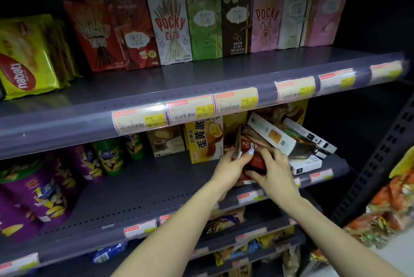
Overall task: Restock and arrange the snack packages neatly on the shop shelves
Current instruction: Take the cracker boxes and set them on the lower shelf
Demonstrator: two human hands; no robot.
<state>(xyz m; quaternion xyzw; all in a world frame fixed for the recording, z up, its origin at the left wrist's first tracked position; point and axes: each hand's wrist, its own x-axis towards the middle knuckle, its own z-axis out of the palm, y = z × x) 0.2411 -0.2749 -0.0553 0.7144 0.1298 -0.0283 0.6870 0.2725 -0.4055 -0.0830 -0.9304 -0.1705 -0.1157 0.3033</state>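
Note:
On the middle shelf (pixel 134 189), my left hand (pixel 233 164) grips the left end of a red snack box (pixel 255 160), thumb on top. My right hand (pixel 273 169) curls over the same red box from the right and front. Behind it, several white boxes (pixel 273 135) lie tilted in a messy pile. A yellow egg-yolk pie box (pixel 205 142) stands upright just left of my hands. A row of Pocky boxes (pixel 170 28) stands upright on the top shelf.
Purple chip cans (pixel 42 189) and green chip cans (pixel 107 156) fill the middle shelf's left side. Yellow wafer packs (pixel 24 59) sit at the top left. A dark upright post (pixel 378 178) stands on the right, with mixed snack bags (pixel 392 207) beyond it. Lower shelves hold more packets.

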